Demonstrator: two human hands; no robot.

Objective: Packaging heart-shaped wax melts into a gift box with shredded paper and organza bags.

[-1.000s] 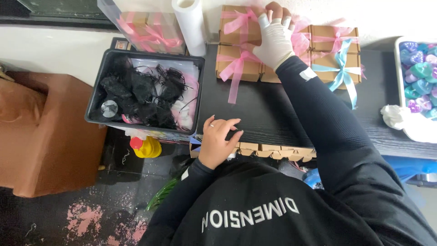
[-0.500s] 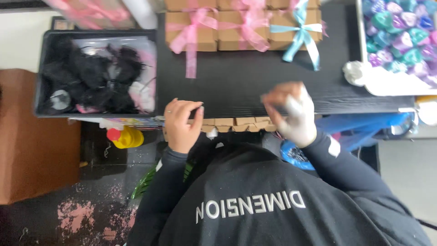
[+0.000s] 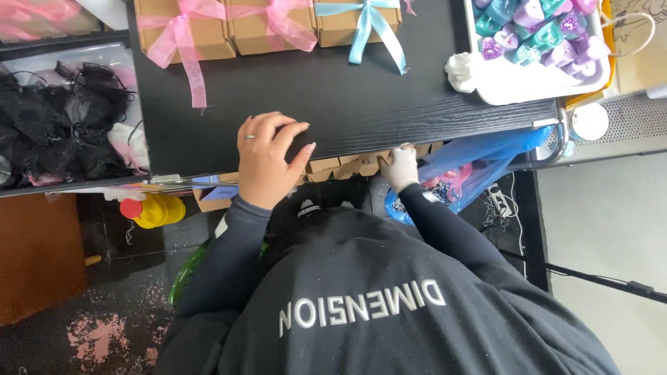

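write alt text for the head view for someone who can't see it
Seen from above, a person's left hand rests on the edge of a black table while the gloved right hand reaches cardboard boxes under it. Ribboned boxes line the far edge.

left hand [image 3: 267, 160] on black table [image 3: 347, 97], ribboned boxes [image 3: 267, 24]

Three ribboned cardboard boxes [image 3: 267, 24] are sitting along the black table's [image 3: 347, 97] far edge (two pink bows, one blue), a white tray of coloured hearts [image 3: 538, 42] is lying right, and a yellow bottle [image 3: 154, 210] is standing below.
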